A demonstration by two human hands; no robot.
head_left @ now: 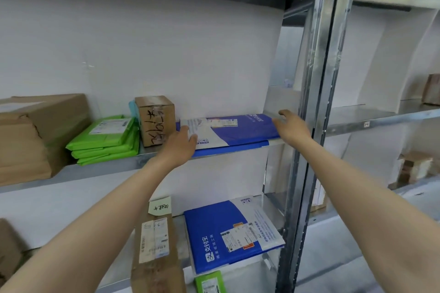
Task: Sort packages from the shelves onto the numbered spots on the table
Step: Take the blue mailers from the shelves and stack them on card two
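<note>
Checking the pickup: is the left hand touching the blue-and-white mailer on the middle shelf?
Touching. Head view: left hand lies on the mailer, no gap.

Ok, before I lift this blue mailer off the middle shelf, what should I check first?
1. Left hand on the blue mailer's left end: ok, it rests there.
2. Right hand gripping the right end: not ok, it is open at the edge.
3. Nothing stacked on the mailer: ok.
4. Small brown box clear of the mailer: cannot tell, it stands close beside the left end.
5. Label legible for its numbered spot: cannot tell, too small.
</note>
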